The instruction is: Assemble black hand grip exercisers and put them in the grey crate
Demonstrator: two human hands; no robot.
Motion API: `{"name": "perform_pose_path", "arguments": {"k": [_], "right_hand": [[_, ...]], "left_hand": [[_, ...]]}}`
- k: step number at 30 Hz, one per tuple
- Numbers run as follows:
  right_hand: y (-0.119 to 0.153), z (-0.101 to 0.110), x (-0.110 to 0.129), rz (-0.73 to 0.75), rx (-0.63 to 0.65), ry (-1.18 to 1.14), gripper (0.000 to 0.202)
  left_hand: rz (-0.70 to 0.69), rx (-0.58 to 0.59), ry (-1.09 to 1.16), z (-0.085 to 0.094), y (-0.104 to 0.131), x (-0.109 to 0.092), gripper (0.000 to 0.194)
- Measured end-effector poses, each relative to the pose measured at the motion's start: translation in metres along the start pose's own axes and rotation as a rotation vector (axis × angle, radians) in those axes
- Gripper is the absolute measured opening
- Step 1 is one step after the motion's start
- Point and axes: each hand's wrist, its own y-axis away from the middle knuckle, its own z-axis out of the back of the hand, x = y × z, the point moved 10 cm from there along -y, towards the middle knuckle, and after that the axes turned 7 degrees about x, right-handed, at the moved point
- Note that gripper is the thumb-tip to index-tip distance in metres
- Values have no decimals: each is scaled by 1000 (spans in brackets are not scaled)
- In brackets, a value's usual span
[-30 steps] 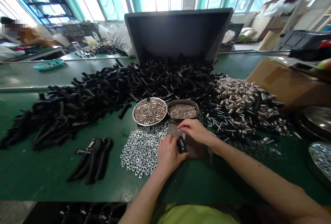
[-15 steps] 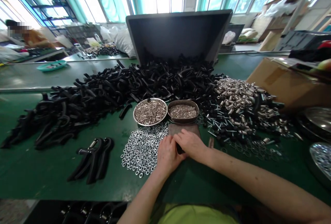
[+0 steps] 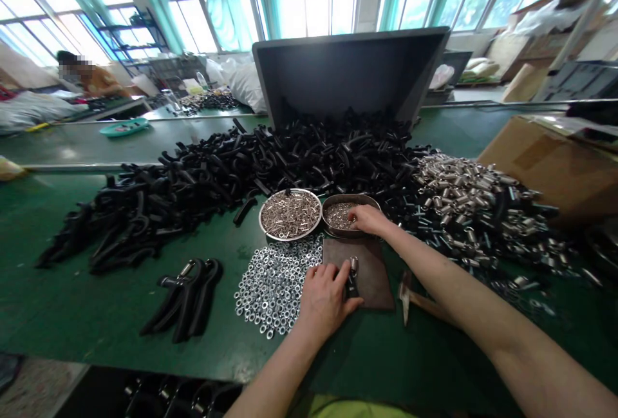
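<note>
My left hand (image 3: 328, 295) holds a small black part (image 3: 352, 288) on a flat brown metal plate (image 3: 379, 276), thumb and fingers closed around its sides. A coil spring (image 3: 354, 266) stands out at the part's far end. My right hand (image 3: 369, 218) reaches into an oval tin (image 3: 376, 203) of tiny metal pieces. Its fingertips are bent together among them; whatever they pinch is too small to make out. Beside the tin stands a round dish (image 3: 261, 219) of small metal pins. Silvery ring-shaped nuts (image 3: 270, 286) are spread to the left of my left hand.
A hammer (image 3: 405, 299) lies right of the plate. Black curved handles (image 3: 193, 295) are grouped at left. Behind are a large heap of black parts (image 3: 309, 154), a tipped grey crate (image 3: 352, 76), springs (image 3: 458, 186) and a cardboard box (image 3: 545, 154). A person (image 3: 101, 80) sits far left.
My right hand has left the black part and moved forward into the oval tin. My left hand stays on the part. The plate and hammer are more exposed, and the view has shifted slightly.
</note>
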Motion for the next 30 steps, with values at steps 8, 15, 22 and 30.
{"name": "perform_pose_path", "arguments": {"k": [8,15,22,30], "right_hand": [[-2,-4,-14,-72,-53,-67,17],[9,11,-22,-36,-188,-414,18],[51,17,-23,40,-258,-902,34],[131,-9,18,82,-256,-1279,24]], "left_hand": [[-36,54,-48,-1,0,-7,71],[-50,27,115,2,-5,-5,66],[339,7,1093,-8,-4,42,53],[615,149,2351,-44,17,18,43]]}}
